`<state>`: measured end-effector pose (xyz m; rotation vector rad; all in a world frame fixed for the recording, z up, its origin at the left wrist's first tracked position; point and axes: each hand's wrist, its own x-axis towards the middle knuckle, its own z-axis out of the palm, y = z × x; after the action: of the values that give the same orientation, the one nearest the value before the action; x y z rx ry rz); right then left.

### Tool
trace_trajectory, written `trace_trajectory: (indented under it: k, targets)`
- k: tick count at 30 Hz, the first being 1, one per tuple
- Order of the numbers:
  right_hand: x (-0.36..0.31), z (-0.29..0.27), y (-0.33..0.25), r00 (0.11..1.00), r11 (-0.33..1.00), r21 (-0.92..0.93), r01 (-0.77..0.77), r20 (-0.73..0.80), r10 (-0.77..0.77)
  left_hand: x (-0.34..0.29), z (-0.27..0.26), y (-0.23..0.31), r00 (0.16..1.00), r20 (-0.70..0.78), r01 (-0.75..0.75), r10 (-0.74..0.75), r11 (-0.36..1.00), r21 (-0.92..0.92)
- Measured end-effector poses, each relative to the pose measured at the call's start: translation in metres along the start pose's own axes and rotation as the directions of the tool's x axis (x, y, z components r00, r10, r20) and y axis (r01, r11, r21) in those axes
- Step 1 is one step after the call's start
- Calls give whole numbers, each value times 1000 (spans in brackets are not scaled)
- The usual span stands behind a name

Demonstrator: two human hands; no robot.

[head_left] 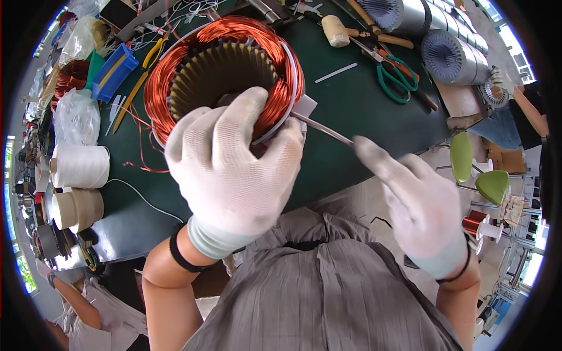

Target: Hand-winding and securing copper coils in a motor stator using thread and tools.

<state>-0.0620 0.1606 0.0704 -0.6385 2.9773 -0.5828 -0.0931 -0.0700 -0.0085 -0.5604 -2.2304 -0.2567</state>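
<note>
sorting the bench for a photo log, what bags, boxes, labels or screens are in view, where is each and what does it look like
Clear plastic bag: left of the bench, crumpled, whitish contents.
Second clear plastic bag: far left corner, crumpled, pale yellowish inside.
Blue plastic bin: left of the copper-wound stator, small, open, tilted.
No labels, signs or screens can be made out.
Left hand grips the stator; right hand holds a thin metal tool.

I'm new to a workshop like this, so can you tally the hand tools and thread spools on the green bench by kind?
Mallet: 1
Green-handled scissors: 1
Yellow-handled pliers: 1
Thin metal tool, held by the right hand: 1
Thread spools, white and cream: 2
Total: 6
</note>
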Motion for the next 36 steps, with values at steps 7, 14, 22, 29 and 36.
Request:
trace_trajectory:
  k: [7,14,22,29,36]
  targets:
    - [34,31,26,993,910,400,110,-93,-79,26,-24,8,983,178,60,-52,997,-40]
    - [40,33,27,996,864,496,86,-23,-85,125,-22,-78,832,554,66,11,991,-120]
    - [43,79,48,971,690,687,227,-210,-111,105,1,-113,783,604,528,-147,671,-521]
    - [29,33,55,964,752,619,227,-31,-265,53,-56,-5,949,252,-170,191,980,-102]
    - [-25,-2,94,832,846,364,391,254,-494,19,-27,0,981,175,-76,79,997,-28]
